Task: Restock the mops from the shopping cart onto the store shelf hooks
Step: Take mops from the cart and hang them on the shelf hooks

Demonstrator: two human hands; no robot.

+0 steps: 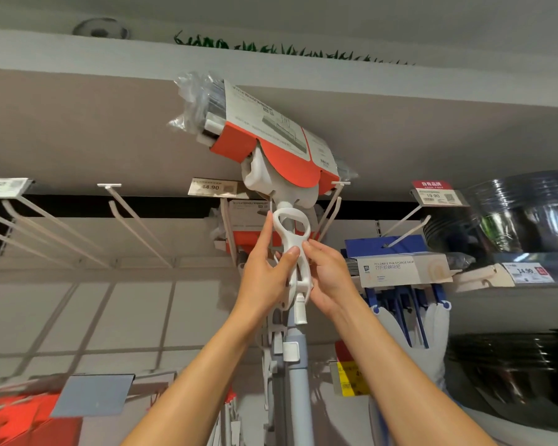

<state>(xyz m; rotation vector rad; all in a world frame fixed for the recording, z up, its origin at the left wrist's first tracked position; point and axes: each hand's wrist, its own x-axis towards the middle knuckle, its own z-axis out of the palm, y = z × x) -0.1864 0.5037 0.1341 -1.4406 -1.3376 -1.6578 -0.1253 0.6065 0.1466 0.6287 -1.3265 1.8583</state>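
A white mop [295, 272] is held upright in front of the shelf, its head [268, 133] wrapped in plastic and an orange-and-grey card sleeve, tilted high near the top panel. My left hand [266, 275] grips the white looped lever from the left. From the right, my right hand [331, 278] pinches the same lever. The grey pole runs down between my forearms. Behind the lever hangs another boxed mop [248, 220] on a white hook [227, 230]. A second white hook [331, 207] passes just right of the held mop's neck.
Several bare white hooks [132, 220] stick out at left. Price tags [211, 187] line the shelf rail. Blue-handled sponge mops [403, 272] hang at right, with stacked dark basins [522, 217] beyond. An orange packaged item [29, 420] and a grey tag holder [94, 394] sit at lower left.
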